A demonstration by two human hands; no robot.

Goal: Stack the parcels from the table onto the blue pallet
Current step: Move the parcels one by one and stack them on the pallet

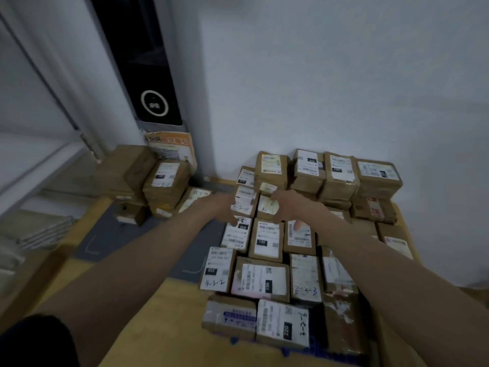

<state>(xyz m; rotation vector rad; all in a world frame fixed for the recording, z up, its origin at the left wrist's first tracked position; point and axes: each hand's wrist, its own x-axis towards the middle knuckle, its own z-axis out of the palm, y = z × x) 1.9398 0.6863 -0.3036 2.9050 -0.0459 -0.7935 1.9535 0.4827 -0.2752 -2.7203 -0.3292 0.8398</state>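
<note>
Both hands reached into the stack of brown cardboard parcels with white labels (pixel 267 242) that covered the blue plastic pallet (pixel 299 350). Near the stack's far middle, two small taped boxes (pixel 254 205) sat side by side between the palms. The left hand (pixel 225 207) pressed their left side, thumb curled under. The right hand (pixel 289 207) clasped their right side, its thumb resting on a lower parcel's label.

Parcels (pixel 267 242) lie packed on the pallet (pixel 293 349), seemingly against the wall (pixel 330 88); another pile (pixel 158 186) stands left.
</note>
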